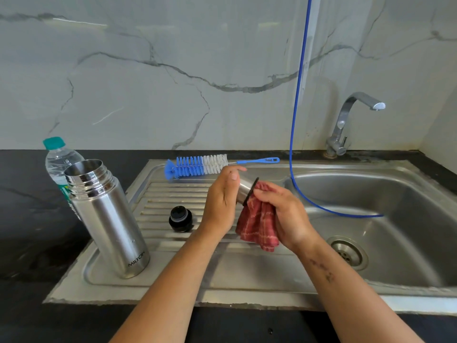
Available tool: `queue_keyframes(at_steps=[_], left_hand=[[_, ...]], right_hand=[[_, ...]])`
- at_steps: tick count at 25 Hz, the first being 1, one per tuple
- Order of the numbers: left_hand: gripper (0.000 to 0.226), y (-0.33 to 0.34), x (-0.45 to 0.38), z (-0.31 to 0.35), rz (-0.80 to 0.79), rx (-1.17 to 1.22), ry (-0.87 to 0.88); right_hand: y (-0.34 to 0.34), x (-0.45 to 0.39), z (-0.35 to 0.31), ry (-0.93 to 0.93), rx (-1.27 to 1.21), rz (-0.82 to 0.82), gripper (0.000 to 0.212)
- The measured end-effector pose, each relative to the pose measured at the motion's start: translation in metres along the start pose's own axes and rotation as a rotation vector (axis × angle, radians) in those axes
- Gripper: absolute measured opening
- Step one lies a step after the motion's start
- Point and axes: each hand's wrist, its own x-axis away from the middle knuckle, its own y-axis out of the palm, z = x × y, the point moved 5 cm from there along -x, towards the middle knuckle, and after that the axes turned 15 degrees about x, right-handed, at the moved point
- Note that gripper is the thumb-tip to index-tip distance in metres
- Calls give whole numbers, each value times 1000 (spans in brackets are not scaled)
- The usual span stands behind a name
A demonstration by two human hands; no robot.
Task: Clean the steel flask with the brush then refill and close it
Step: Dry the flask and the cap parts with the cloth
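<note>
Countertop [29,219] at far left is dark stone, w/ a plastic water bottle [58,162] standing capped, just behind the steel flask [106,216]. Flask stands upright, mouth open, on the left corner of the drainboard [173,266], close to its raised edge. Next along, the black stopper [180,218] sits on the ribs, apart from the flask. Brush [197,165] lies idle along the back rim, handle pointing right.

Mid-frame, left hand [221,201] is curled round the steel cup lid [246,190], holding it sideways; right hand [284,214] grips a red checked cloth [257,226] and presses it into the lid's mouth. Looks like the wiping-dry step, so brushing seems done & refill not yet begun.

Next probably calls for setting lid and cloth down, then uncapping the bottle.

Right side: sink basin [408,219] is deep, w/ a blue hose [296,120] dangling into it and the tap [351,120] behind. Open room is the drainboard front and right of the stopper.
</note>
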Motion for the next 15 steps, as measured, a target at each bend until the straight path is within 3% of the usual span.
queue_keyframes(at_steps=[2,6,8,10,13,15], left_hand=[[35,-1,-2,1,-32,36,20],[51,-7,-4,-11,-65,-18,-452],[59,-10,-2,-14,-86,-63,-635],[62,-10,-4,-12,-65,-146,-531],[47,-6,-4,5,3,-54,-26],[41,-2,-2,11,-56,26,145]], right_hand=[[1,2,-2,34,-123,-16,8],[-2,2,-3,-244,595,-8,17],[0,2,-1,-299,784,-67,17],[5,1,0,-288,761,-67,16],[5,-6,6,-21,108,-85,7],[1,-6,5,74,-210,-89,20]])
